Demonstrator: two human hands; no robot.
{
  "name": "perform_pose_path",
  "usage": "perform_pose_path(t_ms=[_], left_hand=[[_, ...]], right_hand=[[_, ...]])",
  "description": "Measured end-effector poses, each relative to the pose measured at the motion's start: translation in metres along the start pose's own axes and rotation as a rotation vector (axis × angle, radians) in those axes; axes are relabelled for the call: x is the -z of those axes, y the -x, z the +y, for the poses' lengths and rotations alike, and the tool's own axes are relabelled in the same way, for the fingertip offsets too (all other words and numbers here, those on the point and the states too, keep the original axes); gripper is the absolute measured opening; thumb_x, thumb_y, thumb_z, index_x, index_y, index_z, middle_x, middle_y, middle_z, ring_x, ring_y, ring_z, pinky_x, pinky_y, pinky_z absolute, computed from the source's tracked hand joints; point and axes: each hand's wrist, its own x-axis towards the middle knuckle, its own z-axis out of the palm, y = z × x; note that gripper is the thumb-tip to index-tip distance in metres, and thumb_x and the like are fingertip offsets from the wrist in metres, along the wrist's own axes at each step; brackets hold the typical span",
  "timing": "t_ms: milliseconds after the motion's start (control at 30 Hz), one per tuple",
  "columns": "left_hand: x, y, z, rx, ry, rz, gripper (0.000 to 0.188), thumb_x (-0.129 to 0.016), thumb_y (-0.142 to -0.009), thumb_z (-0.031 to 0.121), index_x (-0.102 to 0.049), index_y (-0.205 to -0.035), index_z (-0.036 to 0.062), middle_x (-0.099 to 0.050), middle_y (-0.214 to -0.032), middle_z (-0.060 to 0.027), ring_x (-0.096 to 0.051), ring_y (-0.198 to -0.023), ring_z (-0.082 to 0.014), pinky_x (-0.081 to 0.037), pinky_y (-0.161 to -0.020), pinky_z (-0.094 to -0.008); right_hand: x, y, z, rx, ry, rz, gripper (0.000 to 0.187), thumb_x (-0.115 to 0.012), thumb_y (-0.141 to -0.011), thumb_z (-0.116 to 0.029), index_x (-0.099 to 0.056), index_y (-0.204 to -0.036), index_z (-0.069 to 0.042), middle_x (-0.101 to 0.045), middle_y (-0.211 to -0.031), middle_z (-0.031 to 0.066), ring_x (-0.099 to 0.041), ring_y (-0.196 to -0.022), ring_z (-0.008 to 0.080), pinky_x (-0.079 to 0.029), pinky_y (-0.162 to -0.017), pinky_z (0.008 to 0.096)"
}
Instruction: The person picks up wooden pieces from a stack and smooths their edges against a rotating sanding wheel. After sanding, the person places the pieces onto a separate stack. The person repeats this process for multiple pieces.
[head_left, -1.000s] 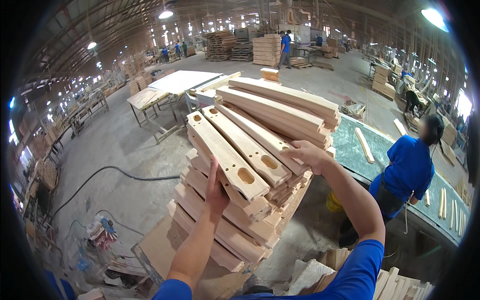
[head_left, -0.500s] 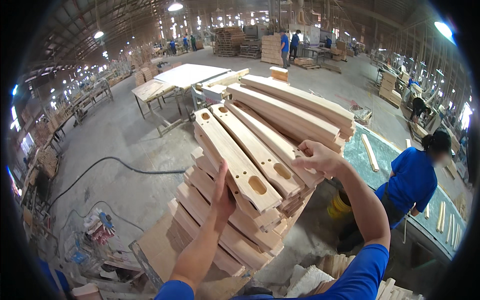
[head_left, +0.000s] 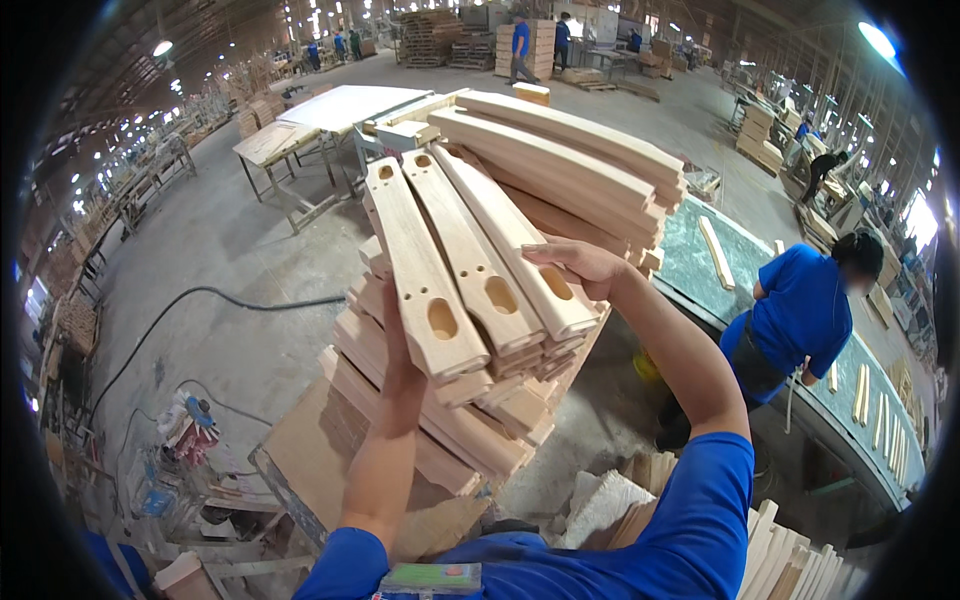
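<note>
Three pale wooden furniture parts, each with oval slots and small holes, lie side by side on top of a stack. My left hand (head_left: pixel 400 335) presses along the outer side of the leftmost part (head_left: pixel 425 265); its fingers are mostly hidden beside and below the wood. The middle part (head_left: pixel 480 255) lies between the outer two. My right hand (head_left: pixel 585 266) grips the rightmost part (head_left: pixel 500 225) near its close end, fingers across its top by the oval slot. Its thumb cannot be made out. More such parts (head_left: pixel 440 435) fill the layers underneath.
Longer curved wooden pieces (head_left: pixel 560 150) are piled just beyond. To the right, a person in blue (head_left: pixel 800 310) stands at a green-topped table (head_left: pixel 690 250) with loose strips. A black hose (head_left: pixel 240 300) crosses the floor at left. A white-topped table (head_left: pixel 350 108) stands farther back.
The three top parts have shifted slightly left and turned, their near ends swinging left. My right hand's fingers have stretched out from a curled pose across the rightmost part. The view has tilted downward.
</note>
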Motion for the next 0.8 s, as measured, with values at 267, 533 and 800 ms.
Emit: perform_pose_path(t_ms=[267, 533, 800], left_hand=[[-0.014, 0.019, 0.021, 0.101, 0.031, -0.026, 0.071, -0.037, -0.114, 0.057, -0.041, -0.16, 0.0035, -0.057, -0.15, -0.0115, -0.06, -0.133, -0.0204, -0.052, -0.11, -0.0362], [-0.005, 0.004, 0.009, 0.08, 0.157, -0.099, 0.068, -0.04, -0.114, 0.056, -0.045, -0.156, 0.0031, -0.061, -0.144, -0.0119, -0.064, -0.127, -0.0213, -0.055, -0.106, -0.0366], [0.029, 0.041, 0.039, -0.045, -0.035, 0.043, 0.049, -0.046, -0.115, 0.043, -0.055, -0.142, 0.0038, -0.066, -0.124, -0.0046, -0.066, -0.107, -0.0129, -0.059, -0.09, -0.0311]], right_hand=[[-0.002, -0.023, 0.006, -0.071, -0.078, -0.017, 0.089, -0.056, -0.099, -0.07, -0.041, -0.165, -0.012, -0.037, -0.17, 0.0164, -0.036, -0.157, 0.0246, -0.035, -0.126, 0.0406], [0.005, -0.046, 0.002, 0.004, 0.178, 0.204, 0.066, -0.054, -0.106, -0.047, -0.053, -0.156, -0.005, -0.055, -0.158, 0.0114, -0.05, -0.147, 0.0185, -0.037, -0.124, 0.0354], [-0.08, -0.022, 0.017, 0.024, -0.05, 0.142, 0.046, -0.062, -0.103, -0.024, -0.062, -0.141, 0.001, -0.072, -0.131, 0.0138, -0.074, -0.11, 0.0203, -0.06, -0.1, 0.0376]])
